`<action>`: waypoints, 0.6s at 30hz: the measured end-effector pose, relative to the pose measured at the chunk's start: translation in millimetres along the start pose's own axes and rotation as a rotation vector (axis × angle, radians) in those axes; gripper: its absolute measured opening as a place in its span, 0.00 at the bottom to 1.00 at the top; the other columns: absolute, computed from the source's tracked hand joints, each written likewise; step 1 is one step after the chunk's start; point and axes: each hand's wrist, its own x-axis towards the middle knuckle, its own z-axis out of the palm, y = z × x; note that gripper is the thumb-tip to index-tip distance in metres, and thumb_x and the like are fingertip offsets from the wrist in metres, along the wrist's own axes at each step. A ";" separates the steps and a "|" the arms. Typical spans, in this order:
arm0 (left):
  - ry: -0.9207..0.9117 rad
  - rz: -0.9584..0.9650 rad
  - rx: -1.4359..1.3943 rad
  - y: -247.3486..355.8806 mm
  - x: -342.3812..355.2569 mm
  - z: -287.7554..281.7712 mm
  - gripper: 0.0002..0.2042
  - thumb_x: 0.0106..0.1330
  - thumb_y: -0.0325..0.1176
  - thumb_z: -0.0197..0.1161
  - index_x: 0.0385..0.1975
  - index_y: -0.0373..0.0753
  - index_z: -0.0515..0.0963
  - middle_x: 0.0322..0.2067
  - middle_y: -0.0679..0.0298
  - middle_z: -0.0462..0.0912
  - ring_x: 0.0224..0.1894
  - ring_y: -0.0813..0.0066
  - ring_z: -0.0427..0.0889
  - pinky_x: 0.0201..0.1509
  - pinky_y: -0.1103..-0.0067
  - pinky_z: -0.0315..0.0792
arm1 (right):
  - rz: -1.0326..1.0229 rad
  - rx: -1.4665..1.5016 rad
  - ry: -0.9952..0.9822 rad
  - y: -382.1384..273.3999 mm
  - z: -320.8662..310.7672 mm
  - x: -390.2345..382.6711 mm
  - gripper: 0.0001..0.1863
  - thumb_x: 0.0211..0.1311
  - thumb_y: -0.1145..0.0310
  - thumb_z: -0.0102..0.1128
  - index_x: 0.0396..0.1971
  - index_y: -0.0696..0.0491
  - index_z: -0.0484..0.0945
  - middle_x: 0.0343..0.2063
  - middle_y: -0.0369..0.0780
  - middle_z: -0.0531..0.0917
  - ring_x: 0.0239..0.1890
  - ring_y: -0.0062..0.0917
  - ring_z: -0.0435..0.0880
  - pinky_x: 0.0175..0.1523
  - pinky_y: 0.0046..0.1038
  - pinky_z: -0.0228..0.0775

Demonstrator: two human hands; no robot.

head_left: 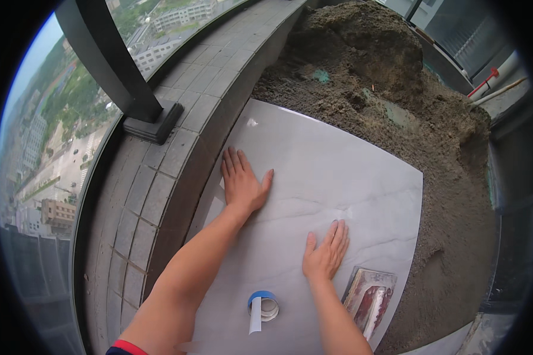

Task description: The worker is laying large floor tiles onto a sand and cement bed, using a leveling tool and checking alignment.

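Observation:
A large pale grey veined tile [331, 160] fills the middle of the head view. My left hand [241, 180] lies open on its upper left part, fingers spread and pointing up, near the tiled ledge. My right hand [327, 251] rests open and palm-down on the tile right of centre. Below and between my forearms sits a round roll, apparently tape, [269, 307] with a blue rim and a pale loose strip. A trowel with a stained plate [367, 307] lies on the tile just right of my right forearm.
A tiled ledge [172, 177] runs along the left, carrying a dark metal post [130, 89] beside glass above a city view. Heaped damp mortar [367, 59] borders the tile at back and right. Pipes [491, 83] and dark panels stand at the far right.

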 end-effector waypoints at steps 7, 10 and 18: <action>0.076 -0.099 0.009 46.1 105.0 33.2 0.48 0.70 0.64 0.46 0.72 0.19 0.48 0.74 0.35 0.44 0.79 0.45 0.37 0.81 0.60 0.31 | 0.018 0.015 -0.069 -7.4 -5.2 6.9 0.42 0.69 0.49 0.53 0.72 0.63 0.55 0.74 0.50 0.55 0.78 0.44 0.48 0.79 0.49 0.37; 0.027 -0.114 -0.009 72.1 150.6 39.4 0.49 0.71 0.65 0.45 0.73 0.21 0.46 0.75 0.38 0.44 0.79 0.46 0.36 0.81 0.61 0.31 | 0.019 0.002 -0.080 -9.1 -8.9 8.1 0.43 0.67 0.49 0.54 0.72 0.63 0.55 0.74 0.51 0.55 0.78 0.45 0.49 0.79 0.50 0.37; -0.055 0.301 -0.764 88.7 118.9 28.7 0.48 0.70 0.53 0.60 0.76 0.32 0.39 0.77 0.45 0.37 0.80 0.47 0.32 0.80 0.61 0.33 | 0.085 0.024 -0.114 -4.6 -8.7 12.2 0.43 0.64 0.51 0.57 0.72 0.61 0.55 0.74 0.48 0.56 0.77 0.44 0.51 0.78 0.50 0.38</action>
